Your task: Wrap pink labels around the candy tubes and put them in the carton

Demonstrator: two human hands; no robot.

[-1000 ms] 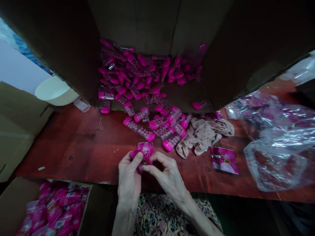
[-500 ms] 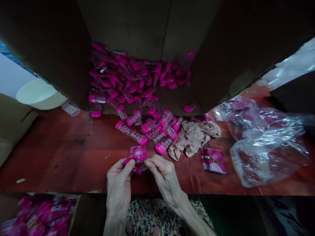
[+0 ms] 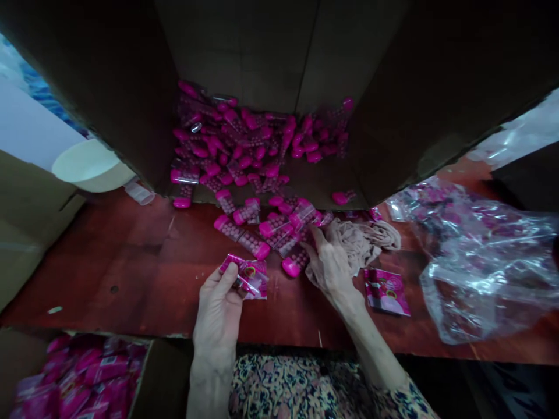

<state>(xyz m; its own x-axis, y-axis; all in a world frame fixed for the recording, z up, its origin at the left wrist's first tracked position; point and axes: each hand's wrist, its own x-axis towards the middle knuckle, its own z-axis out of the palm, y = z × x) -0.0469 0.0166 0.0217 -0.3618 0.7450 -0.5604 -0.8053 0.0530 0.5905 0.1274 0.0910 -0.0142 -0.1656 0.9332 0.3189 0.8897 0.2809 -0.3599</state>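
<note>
My left hand (image 3: 218,311) is closed, thumb on top, round a pink printed plastic sleeve (image 3: 257,278) held just above the table. My right hand (image 3: 329,262) reaches forward with its fingers stretched out at the near pile of small clear bottles with pink caps (image 3: 251,243), full of little pink balls. Its fingertips are at the bottles' right side, and whether it grips one I cannot make out. Under and beside this hand lies a crumpled beige cloth (image 3: 353,241). To its right, a stack of flat pink sleeves (image 3: 386,291) rests on the table.
A large cardboard box (image 3: 266,52) lies open towards me, with many more bottles inside. On the right is a clear plastic bag (image 3: 471,285) of pink sleeves. A white bowl (image 3: 94,166) stands at the left. Below the red table (image 3: 144,273), a carton (image 3: 161,372) holds pink packages.
My right hand has let go of the sleeve and moved forward and right to the bottles. The left hand still holds the sleeve, now opened out more. The view has shifted slightly left.
</note>
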